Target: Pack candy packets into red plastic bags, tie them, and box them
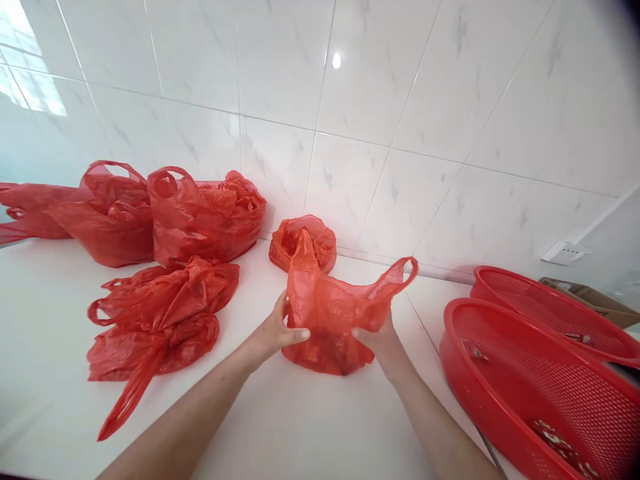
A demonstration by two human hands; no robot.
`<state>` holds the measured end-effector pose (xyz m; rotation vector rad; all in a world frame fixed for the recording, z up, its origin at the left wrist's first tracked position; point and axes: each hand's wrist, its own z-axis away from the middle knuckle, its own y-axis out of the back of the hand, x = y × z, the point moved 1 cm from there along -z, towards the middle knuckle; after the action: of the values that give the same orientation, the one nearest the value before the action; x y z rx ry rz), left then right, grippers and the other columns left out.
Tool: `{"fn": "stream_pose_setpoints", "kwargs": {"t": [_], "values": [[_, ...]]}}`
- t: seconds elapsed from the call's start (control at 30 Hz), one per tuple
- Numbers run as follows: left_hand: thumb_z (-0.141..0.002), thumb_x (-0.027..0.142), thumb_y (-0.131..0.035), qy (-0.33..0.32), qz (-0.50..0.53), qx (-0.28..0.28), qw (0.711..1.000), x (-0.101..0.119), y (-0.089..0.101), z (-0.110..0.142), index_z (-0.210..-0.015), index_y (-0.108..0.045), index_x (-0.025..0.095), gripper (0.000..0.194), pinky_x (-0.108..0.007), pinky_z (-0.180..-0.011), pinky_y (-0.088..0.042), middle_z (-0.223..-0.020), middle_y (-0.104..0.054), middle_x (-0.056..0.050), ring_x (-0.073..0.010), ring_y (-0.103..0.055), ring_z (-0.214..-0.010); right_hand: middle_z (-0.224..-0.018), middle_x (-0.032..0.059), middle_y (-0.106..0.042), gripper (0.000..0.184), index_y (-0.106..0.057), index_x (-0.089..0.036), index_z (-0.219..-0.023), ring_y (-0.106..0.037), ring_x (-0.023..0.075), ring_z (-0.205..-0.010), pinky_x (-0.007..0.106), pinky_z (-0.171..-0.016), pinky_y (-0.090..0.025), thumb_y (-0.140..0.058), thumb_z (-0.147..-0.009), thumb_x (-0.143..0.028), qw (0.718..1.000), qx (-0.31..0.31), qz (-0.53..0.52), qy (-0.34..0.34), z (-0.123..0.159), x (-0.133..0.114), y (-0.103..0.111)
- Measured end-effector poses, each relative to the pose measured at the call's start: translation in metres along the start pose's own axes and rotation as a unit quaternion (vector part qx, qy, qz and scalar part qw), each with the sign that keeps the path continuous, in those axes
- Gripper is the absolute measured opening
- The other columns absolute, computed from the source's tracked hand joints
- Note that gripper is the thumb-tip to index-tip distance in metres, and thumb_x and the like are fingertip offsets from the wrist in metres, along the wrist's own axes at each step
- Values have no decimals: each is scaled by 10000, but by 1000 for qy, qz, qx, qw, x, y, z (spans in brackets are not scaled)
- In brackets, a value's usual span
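A red plastic bag [333, 307] with two loop handles is held upright between my hands, just above or on the white table; I cannot tell whether it touches. Something darker shows through its lower part, too dim to name. My left hand [285, 328] grips the bag's left side, thumb across the front and fingers behind. On the right side my right hand [377, 333] grips it the same way, thumb in front and the other fingers hidden behind the plastic. Directly behind stands a small rolled-open red bag [320, 243] with crumpled red plastic inside.
Flattened red bags [165, 303] lie in a pile on the left of the white table [280, 427]. Stuffed red bags [205, 213] stand along the tiled wall [360, 133]. At right are two red mesh baskets [470, 327] holding small pieces, a cardboard box [590, 293] and a wall socket [565, 252].
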<state>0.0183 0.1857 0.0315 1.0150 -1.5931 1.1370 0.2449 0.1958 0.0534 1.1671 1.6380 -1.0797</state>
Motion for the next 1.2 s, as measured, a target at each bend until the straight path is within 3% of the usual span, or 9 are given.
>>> {"fn": "stream_pose_setpoints", "kwargs": {"t": [0.17, 0.33, 0.47, 0.57, 0.73, 0.9, 1.03, 1.1, 1.2], "values": [[-675, 295, -757, 28, 57, 54, 996, -4, -40, -32, -1056, -617, 157, 429, -370, -829, -507, -1059, -672, -107, -262, -640, -954, -958, 80, -713, 389, -652, -165, -979, -667, 242, -896, 392, -841, -522, -782, -633, -286, 984, 69, -102, -125, -26, 9, -9], [-720, 267, -722, 6, 244, 170, 955, -6, -28, -45, -936, -627, 180, 252, -305, -773, -525, -947, -693, -39, -182, -662, -831, -942, 35, -718, 298, -660, -195, -971, -669, 200, -872, 341, -806, -539, -708, -676, -199, 953, 101, -268, -99, -44, 11, 11], [-749, 192, -680, 57, 316, 176, 930, -17, -19, -44, -993, -627, 160, 253, -311, -802, -532, -1003, -692, -81, -199, -669, -882, -748, 20, -698, 104, -640, -181, -758, -652, 171, -696, 303, -690, -541, -630, -660, -150, 926, 135, -313, -161, -53, 22, 17], [-785, 175, -624, 96, 338, 176, 919, -27, -15, -42, -995, -624, 138, 213, -312, -796, -538, -972, -699, -101, -203, -678, -851, -599, -27, -604, 63, -590, -203, -680, -588, 136, -583, 272, -607, -512, -631, -697, -246, 923, 74, -347, -149, -53, 31, 14], [-790, 145, -575, 122, 346, 216, 905, -35, -6, -43, -951, -618, 130, 167, -311, -769, -542, -865, -708, -87, -195, -683, -773, -802, 25, -642, 373, -612, -199, -782, -610, 193, -789, 320, -709, -506, -753, -629, -508, 947, -56, -281, -144, -46, 40, 6], [-789, 227, -619, 82, 336, 130, 929, -33, -7, -40, -985, -625, 140, 214, -339, -831, -525, -957, -705, -88, -219, -673, -866, -711, -6, -626, 281, -619, -195, -779, -583, 157, -671, 290, -650, -483, -812, -599, -292, 965, -7, -194, -174, -47, 48, 1], [-749, 262, -702, 86, 264, 28, 960, -31, -17, -35, -1077, -615, 147, 358, -375, -878, -502, -1070, -681, -123, -265, -650, -974, -814, 22, -652, 230, -635, -192, -762, -599, 171, -727, 305, -671, -487, -762, -657, -352, 957, -7, -229, -177, -46, 53, 3], [-753, 265, -698, 117, 257, 37, 959, -33, -19, -34, -1061, -620, 146, 339, -377, -873, -503, -1058, -683, -125, -268, -648, -980, -907, 27, -659, 237, -641, -215, -819, -608, 190, -797, 335, -719, -488, -756, -663, -352, 955, -11, -246, -165, -44, 54, 6], [-787, 323, -655, 140, 284, 79, 945, -40, -20, -35, -1017, -632, 143, 293, -361, -864, -506, -1020, -688, -122, -253, -648, -974, -687, -27, -575, 204, -607, -250, -796, -575, 160, -707, 324, -714, -476, -749, -670, -326, 953, 3, -270, -140, -42, 52, 8]]}}
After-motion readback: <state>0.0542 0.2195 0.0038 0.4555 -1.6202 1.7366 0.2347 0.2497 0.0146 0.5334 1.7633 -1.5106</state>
